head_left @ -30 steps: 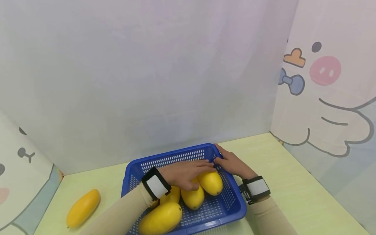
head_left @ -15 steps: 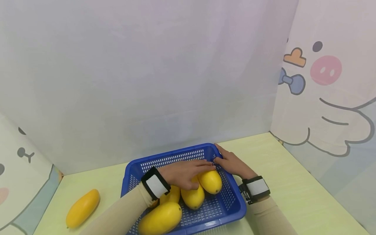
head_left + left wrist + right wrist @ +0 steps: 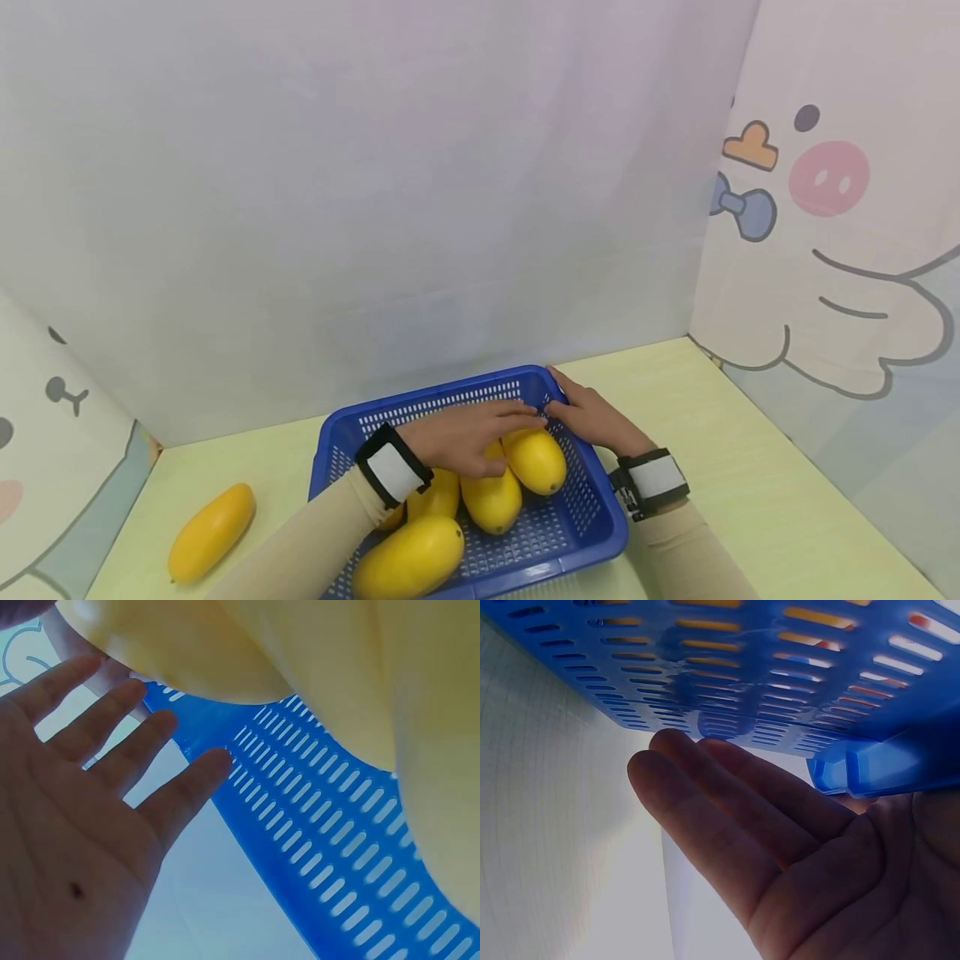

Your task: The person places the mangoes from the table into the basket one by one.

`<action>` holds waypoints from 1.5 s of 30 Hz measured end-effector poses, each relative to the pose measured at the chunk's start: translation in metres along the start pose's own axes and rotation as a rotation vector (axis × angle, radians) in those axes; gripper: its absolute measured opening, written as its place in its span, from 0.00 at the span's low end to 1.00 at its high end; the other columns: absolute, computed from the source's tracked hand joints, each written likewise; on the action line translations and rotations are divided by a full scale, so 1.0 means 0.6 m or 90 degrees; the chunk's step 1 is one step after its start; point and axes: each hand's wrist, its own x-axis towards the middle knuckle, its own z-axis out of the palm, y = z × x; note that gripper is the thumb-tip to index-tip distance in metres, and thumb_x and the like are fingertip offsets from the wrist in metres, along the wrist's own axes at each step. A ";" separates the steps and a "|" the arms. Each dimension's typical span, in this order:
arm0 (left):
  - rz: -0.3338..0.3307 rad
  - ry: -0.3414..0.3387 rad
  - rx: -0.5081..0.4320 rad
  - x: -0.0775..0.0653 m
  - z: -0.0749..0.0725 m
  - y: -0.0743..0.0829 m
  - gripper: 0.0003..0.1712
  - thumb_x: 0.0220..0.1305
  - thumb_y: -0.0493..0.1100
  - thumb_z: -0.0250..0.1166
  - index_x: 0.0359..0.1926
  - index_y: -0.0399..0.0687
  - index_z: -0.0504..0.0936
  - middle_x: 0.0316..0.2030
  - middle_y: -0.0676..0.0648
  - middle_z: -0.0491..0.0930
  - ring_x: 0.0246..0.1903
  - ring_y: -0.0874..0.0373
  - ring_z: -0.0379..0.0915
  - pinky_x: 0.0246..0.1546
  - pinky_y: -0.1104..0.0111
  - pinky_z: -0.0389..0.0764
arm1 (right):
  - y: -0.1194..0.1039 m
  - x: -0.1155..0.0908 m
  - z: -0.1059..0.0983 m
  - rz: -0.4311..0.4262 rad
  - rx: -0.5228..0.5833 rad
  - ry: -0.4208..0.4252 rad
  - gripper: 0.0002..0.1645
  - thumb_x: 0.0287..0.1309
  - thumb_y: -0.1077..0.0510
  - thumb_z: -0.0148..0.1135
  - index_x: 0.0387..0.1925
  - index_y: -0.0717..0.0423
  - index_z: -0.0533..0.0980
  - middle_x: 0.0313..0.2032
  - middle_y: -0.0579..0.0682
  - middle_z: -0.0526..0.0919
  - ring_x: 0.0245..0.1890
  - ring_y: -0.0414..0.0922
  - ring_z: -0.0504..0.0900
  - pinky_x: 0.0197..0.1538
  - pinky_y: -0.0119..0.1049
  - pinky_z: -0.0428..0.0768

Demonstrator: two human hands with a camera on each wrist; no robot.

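A blue slotted plastic basket (image 3: pixel 551 568) holds several smooth yellow oval fruits whose kind I cannot tell. My left hand (image 3: pixel 468 435) is inside it, above the fruits at the far right, with fingers extended. In the left wrist view the left palm (image 3: pixel 82 840) shows, bare, with the fingers spread beside the fruits. Under the fingertips in the head view lies the rightmost fruit (image 3: pixel 537 463), with another fruit (image 3: pixel 492 502) next to it. My right hand (image 3: pixel 600 421) grips the far right corner, thumb over the rim. Its fingers (image 3: pixel 712 832) lie along the basket's outer wall.
A long orange-yellow fruit (image 3: pixel 212 533) lies on the pale green table (image 3: pixel 757 467) left of the basket. A larger yellow fruit (image 3: pixel 412 557) sits at the basket's near left. Behind is a pale curtain (image 3: pixel 375 208); printed panels flank both sides.
My left hand has risen slightly and shifted a little left. The rightmost fruit has shifted slightly towards the upper left. My right hand keeps its place on the rim.
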 end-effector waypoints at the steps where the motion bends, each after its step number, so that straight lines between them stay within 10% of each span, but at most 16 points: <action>1: 0.001 0.004 0.003 0.000 -0.001 -0.001 0.37 0.61 0.49 0.54 0.71 0.57 0.55 0.69 0.50 0.54 0.67 0.59 0.46 0.64 0.64 0.55 | 0.000 0.000 0.000 0.001 0.002 0.000 0.40 0.63 0.51 0.47 0.72 0.53 0.45 0.63 0.61 0.64 0.46 0.51 0.76 0.40 0.43 0.81; 19: 0.008 0.178 0.154 -0.003 -0.020 -0.003 0.30 0.65 0.61 0.48 0.66 0.59 0.65 0.62 0.51 0.66 0.61 0.58 0.59 0.63 0.58 0.59 | -0.002 -0.003 -0.003 0.000 -0.019 0.008 0.40 0.64 0.50 0.47 0.72 0.54 0.46 0.64 0.60 0.63 0.54 0.52 0.71 0.50 0.48 0.76; 45: -0.121 0.377 0.271 -0.031 -0.045 -0.012 0.34 0.63 0.67 0.44 0.64 0.58 0.67 0.62 0.47 0.65 0.62 0.52 0.57 0.65 0.47 0.50 | 0.004 0.008 -0.001 0.015 -0.001 0.001 0.41 0.62 0.51 0.47 0.72 0.54 0.44 0.63 0.63 0.64 0.52 0.53 0.72 0.47 0.49 0.77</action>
